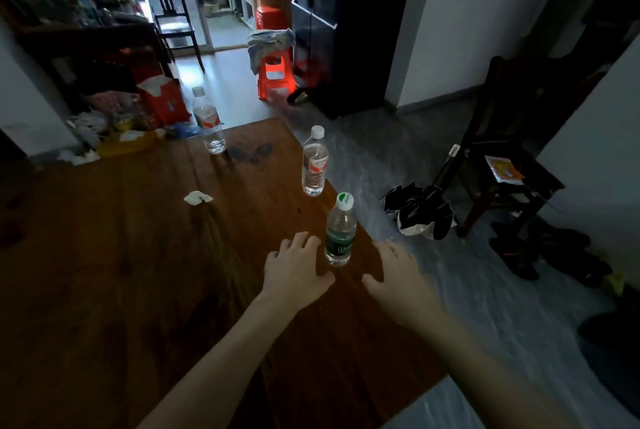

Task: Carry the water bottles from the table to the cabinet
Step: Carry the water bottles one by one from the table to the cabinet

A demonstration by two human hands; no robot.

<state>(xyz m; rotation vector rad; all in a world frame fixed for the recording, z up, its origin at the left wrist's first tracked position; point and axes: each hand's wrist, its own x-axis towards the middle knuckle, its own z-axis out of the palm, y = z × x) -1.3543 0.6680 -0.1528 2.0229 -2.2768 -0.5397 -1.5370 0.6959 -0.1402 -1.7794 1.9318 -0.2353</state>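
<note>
Three clear water bottles stand upright on the brown wooden table. Nearest is a green-labelled bottle with a white and green cap, close to the table's right edge. A red-labelled bottle stands beyond it, and another red-labelled bottle stands at the far end. My left hand hovers open just left of the green-labelled bottle, fingers spread, almost touching it. My right hand is open to its right, a small gap away. Neither hand holds anything.
A crumpled tissue lies mid-table, and clutter with a red box fills the far left end. On the grey floor are a red stool, a dark fridge, a folded umbrella, a dark chair and shoes.
</note>
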